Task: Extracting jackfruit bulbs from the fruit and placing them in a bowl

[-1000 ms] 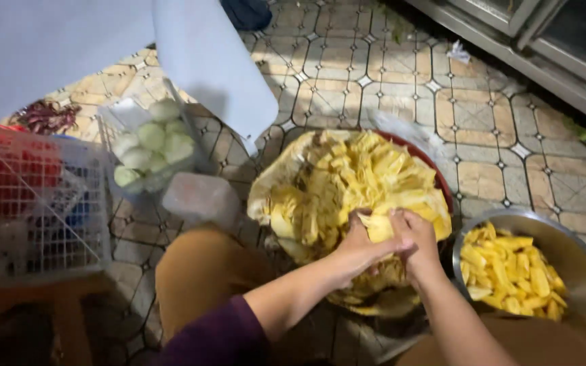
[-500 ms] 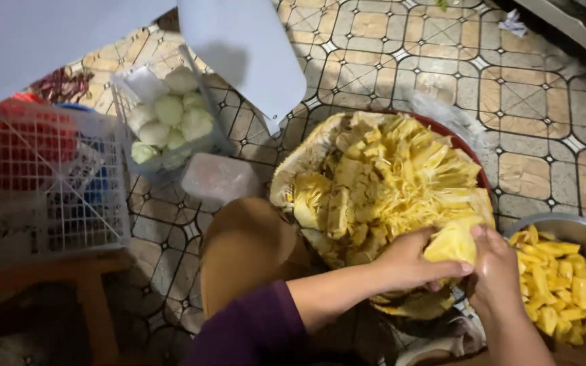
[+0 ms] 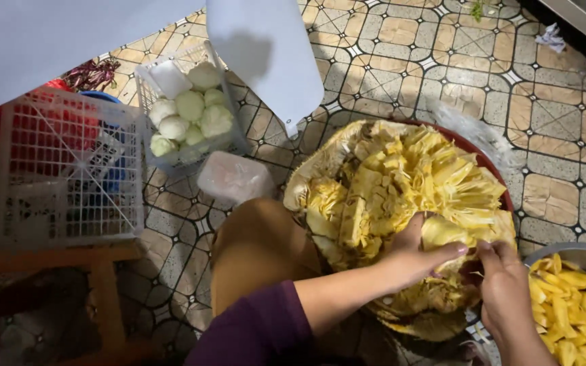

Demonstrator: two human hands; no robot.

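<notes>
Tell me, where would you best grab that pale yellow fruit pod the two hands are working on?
Probably by the pale yellow fruit pod's rounded upper bulge, coming from above and the near side. It stands proud of the stringy yellow fibres there, where the left hand pinches it; the right hand touches its lower edge.

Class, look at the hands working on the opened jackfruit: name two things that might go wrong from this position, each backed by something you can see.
1. The left hand and right hand pinch one yellow pod bare; it may slip or tear.
2. The metal bowl of peeled pieces sits at the frame's right edge, close beside the right arm; a pull might knock it or drop pieces on the tiled floor.
</notes>
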